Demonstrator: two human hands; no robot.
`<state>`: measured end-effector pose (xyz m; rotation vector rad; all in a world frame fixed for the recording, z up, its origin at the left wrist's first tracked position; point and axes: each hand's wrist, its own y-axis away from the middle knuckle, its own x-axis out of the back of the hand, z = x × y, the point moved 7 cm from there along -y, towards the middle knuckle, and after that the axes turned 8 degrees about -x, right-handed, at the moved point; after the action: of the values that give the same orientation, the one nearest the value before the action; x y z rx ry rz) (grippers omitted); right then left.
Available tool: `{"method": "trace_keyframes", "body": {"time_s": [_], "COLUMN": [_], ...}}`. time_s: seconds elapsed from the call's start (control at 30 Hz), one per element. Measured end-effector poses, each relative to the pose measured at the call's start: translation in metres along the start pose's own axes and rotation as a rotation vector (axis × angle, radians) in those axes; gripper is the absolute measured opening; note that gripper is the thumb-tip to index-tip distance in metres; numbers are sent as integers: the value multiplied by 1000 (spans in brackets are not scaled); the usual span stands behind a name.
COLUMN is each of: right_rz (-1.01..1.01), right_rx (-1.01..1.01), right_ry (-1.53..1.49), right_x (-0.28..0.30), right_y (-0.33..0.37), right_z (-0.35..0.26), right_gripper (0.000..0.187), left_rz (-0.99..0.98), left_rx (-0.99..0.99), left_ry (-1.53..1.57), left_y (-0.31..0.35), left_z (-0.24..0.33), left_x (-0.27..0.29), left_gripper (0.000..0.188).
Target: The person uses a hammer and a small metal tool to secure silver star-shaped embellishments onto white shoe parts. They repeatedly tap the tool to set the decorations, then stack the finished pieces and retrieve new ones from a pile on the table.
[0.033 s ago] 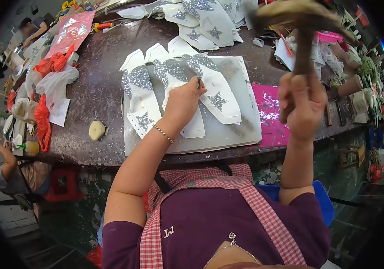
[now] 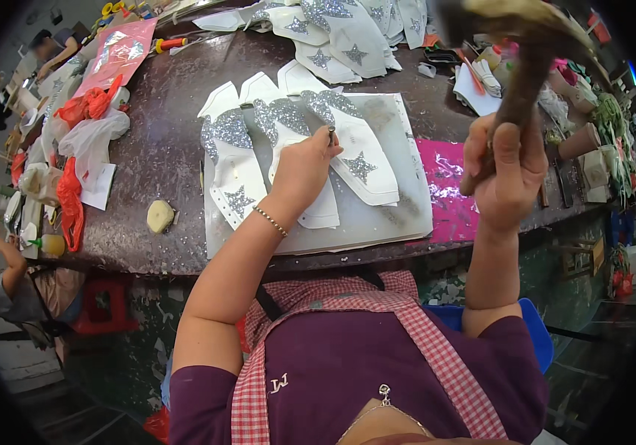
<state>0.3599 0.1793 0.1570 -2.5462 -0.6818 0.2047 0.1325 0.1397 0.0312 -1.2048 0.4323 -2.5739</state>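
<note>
My left hand [image 2: 303,169] pinches a small metal punch [image 2: 331,133] upright on the rightmost of three white cut pieces [image 2: 379,182], near its silver glitter patch. These pieces carry silver stars and lie side by side on a pale board [image 2: 399,222]. The middle piece [image 2: 323,204] is partly hidden beneath my left hand and wrist. Raised over the table's right side, my right hand [image 2: 507,178] is wrapped round the handle of a hammer [image 2: 523,85], whose wide head is blurred at the top of the view.
A shiny pink sheet [image 2: 451,194] lies right of the board. More white star pieces [image 2: 333,44] are heaped at the far side. Red and clear plastic bags [image 2: 91,133] crowd the left, beside a pale yellow lump [image 2: 160,216]. Another person [image 2: 21,278] sits at the left.
The hammer has shifted slightly right and tilted, with my right hand turning along with it. My left hand, the punch and the white pieces stay nearly where they were.
</note>
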Motion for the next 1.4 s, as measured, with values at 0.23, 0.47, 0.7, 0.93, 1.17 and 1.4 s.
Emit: {"method": "trace_keyframes", "body": {"time_s": [0.23,0.47,0.7,0.93,1.17,1.4], "right_rz": [-70,-26,7,92,-93,14], "right_rx": [-129,-352,-344,-46,-163,-323], "right_ry": [938,480,445,119,946,575], "right_x": [-16,9,11,3,-7,18], "right_y": [3,33,35,15,19,40], "right_z": [16,26,29,-7,7,24], "right_gripper": [43,39,40,41,42,40], "left_rz": [36,133,100,27,49,67], "left_rx": [-13,72,28,-107,90,1], "left_ry": [-14,180,88,51,151,144], "left_y": [2,12,11,9,14,17], "left_z": [-11,-10,-6,7,-10,-4], "left_x": [-5,-3,-1,-7,-10,-9], "left_gripper": [16,18,19,15,16,18]}}
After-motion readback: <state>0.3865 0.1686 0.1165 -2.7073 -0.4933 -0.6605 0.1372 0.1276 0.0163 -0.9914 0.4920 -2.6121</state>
